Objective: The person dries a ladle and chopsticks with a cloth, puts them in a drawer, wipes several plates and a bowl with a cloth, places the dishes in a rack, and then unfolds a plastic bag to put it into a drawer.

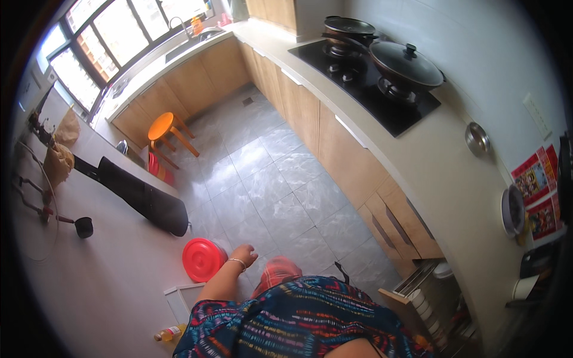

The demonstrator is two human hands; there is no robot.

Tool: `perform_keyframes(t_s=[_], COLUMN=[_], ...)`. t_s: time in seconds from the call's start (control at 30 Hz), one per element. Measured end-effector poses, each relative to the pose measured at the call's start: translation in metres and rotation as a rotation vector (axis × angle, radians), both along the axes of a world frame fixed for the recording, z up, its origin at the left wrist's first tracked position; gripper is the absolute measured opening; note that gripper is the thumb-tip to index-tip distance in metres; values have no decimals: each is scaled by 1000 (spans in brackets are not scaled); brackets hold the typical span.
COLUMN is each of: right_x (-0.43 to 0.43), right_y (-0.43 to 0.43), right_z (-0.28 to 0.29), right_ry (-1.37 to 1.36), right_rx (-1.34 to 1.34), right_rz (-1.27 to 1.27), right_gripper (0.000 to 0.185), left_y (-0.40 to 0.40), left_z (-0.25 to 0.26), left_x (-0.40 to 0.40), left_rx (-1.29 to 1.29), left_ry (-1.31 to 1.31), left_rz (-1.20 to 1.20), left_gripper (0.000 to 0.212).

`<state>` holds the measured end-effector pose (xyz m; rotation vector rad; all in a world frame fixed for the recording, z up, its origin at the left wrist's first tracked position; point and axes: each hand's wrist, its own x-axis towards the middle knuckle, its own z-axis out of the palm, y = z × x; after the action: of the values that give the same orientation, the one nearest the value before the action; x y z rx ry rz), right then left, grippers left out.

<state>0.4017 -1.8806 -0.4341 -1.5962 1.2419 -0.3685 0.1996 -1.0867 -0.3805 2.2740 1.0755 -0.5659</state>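
My left hand (pixel 244 256), with a bracelet at the wrist, hangs low over the grey tiled floor (pixel 268 192). Nothing shows in it; its fingers are partly curled. Just left of it is a red round lid on a bucket (pixel 203 259). My right hand is out of view; only a bit of upper arm shows at the bottom edge. At the lower right, a pull-out cabinet rack (pixel 418 279) stands open beside me, with a stack of white bowls (pixel 421 304) in it.
An orange stool (pixel 161 126) stands near the far left cabinets. Along the right runs a counter (pixel 416 156) with a gas hob (pixel 394 118), a lidded wok (pixel 405 65) and a lidded pot (pixel 349 29). A bottle of yellow liquid (pixel 170 333) is at the lower left.
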Motion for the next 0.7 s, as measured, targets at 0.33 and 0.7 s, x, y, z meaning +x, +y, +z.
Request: perform_keyframes(t_s=[0.33, 0.7], right_x=[126, 210], right_y=[155, 679], right_z=[77, 112], right_ry=[443, 233], right_rx=[-172, 342], right_rz=[635, 1602], right_gripper=[33, 47], left_y=[109, 340], left_z=[-47, 4], left_x=[-54, 43], left_rx=[-158, 11], left_ry=[177, -154], left_rz=[410, 232], left_gripper=[41, 39])
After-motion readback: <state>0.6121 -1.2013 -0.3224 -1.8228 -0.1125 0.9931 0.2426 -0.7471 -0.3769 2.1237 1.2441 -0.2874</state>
